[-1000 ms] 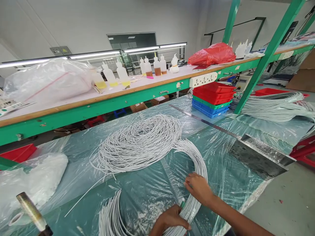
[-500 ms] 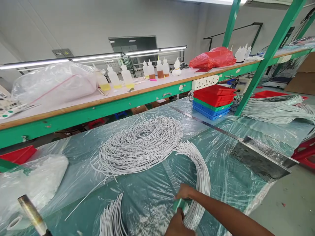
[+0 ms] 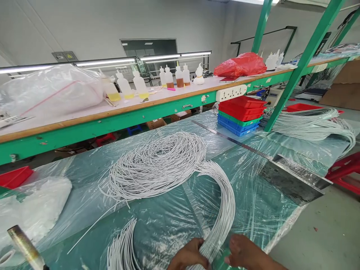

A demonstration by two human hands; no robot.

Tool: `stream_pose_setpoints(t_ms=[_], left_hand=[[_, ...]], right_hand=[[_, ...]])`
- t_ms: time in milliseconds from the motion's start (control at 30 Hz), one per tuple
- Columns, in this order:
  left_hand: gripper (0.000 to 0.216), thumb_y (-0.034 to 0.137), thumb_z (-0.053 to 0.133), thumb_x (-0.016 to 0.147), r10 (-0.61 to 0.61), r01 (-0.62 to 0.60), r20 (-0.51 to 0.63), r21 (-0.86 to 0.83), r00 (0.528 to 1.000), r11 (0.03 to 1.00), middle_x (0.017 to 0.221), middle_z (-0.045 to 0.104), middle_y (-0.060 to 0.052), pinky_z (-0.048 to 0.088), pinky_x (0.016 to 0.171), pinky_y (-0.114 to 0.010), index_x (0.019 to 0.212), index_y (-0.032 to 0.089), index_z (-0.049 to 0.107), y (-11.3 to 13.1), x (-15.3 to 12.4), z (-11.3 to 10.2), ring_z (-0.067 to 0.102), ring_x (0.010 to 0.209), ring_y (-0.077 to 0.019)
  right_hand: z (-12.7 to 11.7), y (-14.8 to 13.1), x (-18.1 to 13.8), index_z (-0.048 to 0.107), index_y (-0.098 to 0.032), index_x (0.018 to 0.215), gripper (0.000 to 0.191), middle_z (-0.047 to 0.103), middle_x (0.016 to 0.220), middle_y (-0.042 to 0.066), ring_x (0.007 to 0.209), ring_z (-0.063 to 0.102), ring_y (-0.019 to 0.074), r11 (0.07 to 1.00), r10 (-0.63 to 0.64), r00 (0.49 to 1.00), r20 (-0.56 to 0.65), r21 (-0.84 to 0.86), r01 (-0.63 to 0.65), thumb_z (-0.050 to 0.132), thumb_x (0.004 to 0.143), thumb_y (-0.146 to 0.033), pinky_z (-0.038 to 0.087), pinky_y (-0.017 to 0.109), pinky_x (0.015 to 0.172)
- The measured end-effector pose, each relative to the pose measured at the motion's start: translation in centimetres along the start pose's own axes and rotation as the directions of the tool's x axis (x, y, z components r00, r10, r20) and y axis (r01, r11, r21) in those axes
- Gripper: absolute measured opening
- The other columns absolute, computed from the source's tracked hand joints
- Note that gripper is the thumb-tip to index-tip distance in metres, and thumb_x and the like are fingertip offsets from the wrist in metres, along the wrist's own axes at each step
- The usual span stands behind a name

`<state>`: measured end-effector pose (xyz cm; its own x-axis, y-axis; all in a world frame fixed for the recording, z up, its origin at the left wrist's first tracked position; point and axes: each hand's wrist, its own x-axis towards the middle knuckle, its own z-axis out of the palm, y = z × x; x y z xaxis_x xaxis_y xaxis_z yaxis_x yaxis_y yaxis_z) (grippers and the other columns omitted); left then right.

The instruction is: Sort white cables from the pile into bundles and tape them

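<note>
A big loose coil of thin white cable [image 3: 157, 165] lies on the plastic-covered table [image 3: 253, 195]. From it a bundle of white cable strands [image 3: 225, 210] curves down toward me. At the bottom edge my left hand [image 3: 187, 258] grips this bundle on its left side. My right hand [image 3: 244, 253] is closed right beside the bundle on its other side, with something green showing by its fingers. A second, shorter bunch of white cables [image 3: 120, 247] lies to the left of my hands.
A metal cutter plate [image 3: 292, 180] and a long steel ruler [image 3: 230, 139] lie at the right. Stacked red, green and blue trays [image 3: 240, 114] stand behind. More cable coils [image 3: 309, 123] lie far right. A shelf holds bottles [image 3: 132, 84], plastic bags [image 3: 53, 92] and a red bag [image 3: 239, 63].
Both hands have drawn down to the bottom edge along the cable bundle. My right hand moved from the bundle's left to its right side.
</note>
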<state>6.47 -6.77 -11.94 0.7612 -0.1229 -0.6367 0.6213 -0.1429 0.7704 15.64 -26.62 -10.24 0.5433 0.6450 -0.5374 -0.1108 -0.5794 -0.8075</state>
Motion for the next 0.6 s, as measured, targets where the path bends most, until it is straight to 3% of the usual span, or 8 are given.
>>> stream_pose_setpoints(t_ms=[133,233,333,433,500,600], left_hand=[[0.061,0.024,0.077,0.028,-0.025,0.023,-0.012,-0.156,1.000,0.988,0.074,0.051,0.004,0.035,0.068,-0.029,0.081,0.020,0.047,1.3,-0.5,0.3,0.047,0.076,-0.0179],[0.063,0.026,0.077,0.024,-0.025,0.018,-0.036,-0.174,0.999,0.985,0.069,0.045,0.005,0.030,0.062,-0.026,0.075,0.021,0.041,1.5,-0.8,0.7,0.041,0.070,-0.0146],[0.062,0.027,0.077,0.024,0.001,-0.007,-0.041,-0.146,0.999,0.989,0.072,0.043,0.005,0.028,0.063,-0.026,0.074,0.021,0.041,1.3,-1.0,0.8,0.039,0.072,-0.0137],[0.061,0.024,0.077,0.028,-0.001,-0.003,-0.054,-0.081,0.999,0.997,0.071,0.040,0.006,0.027,0.064,-0.026,0.076,0.022,0.041,0.9,-1.2,0.7,0.037,0.071,-0.0136],[0.060,0.023,0.076,0.030,-0.006,0.003,-0.069,-0.041,0.998,0.999,0.071,0.039,0.006,0.027,0.065,-0.027,0.078,0.022,0.041,0.8,-1.2,0.8,0.037,0.071,-0.0139],[0.058,0.020,0.076,0.033,-0.011,0.013,-0.095,0.017,0.995,1.000,0.072,0.038,0.005,0.026,0.064,-0.028,0.080,0.022,0.041,0.8,-1.3,0.9,0.035,0.070,-0.0138]], right_hand=[[0.2,4.1,-0.3,0.035,-0.022,0.048,0.033,0.048,0.058,-0.001,0.062,0.052,0.0179,0.999,0.000,0.999,-0.039,-0.047,-0.002,0.062,0.055,-0.039,0.042,0.030,0.062],[0.4,3.9,0.3,0.048,-0.021,0.055,0.016,0.060,0.078,0.003,0.082,0.057,0.0201,0.989,-0.026,0.999,-0.042,-0.145,0.020,0.064,0.055,-0.025,0.043,0.029,0.074],[-0.6,1.4,0.7,0.056,-0.019,0.057,0.018,0.063,0.075,0.006,0.080,0.059,0.0258,0.963,0.017,0.999,-0.051,-0.269,-0.030,0.064,0.046,-0.007,0.043,0.033,0.072],[-1.8,-2.4,1.5,0.057,-0.017,0.053,0.008,0.061,0.065,0.009,0.075,0.059,0.0302,0.918,-0.009,0.992,-0.127,-0.393,-0.043,0.057,0.058,-0.011,0.041,0.042,0.071],[-2.1,-4.8,2.8,0.059,-0.017,0.063,0.015,0.062,0.078,0.012,0.089,0.056,0.0309,0.898,-0.085,0.981,-0.173,-0.440,0.000,0.049,0.073,-0.017,0.036,0.045,0.082],[-0.8,-7.1,5.8,0.061,-0.015,0.077,0.013,0.060,0.099,0.011,0.108,0.046,0.0278,0.890,-0.123,0.983,-0.134,-0.453,0.050,0.053,0.079,-0.026,0.028,0.046,0.094]])
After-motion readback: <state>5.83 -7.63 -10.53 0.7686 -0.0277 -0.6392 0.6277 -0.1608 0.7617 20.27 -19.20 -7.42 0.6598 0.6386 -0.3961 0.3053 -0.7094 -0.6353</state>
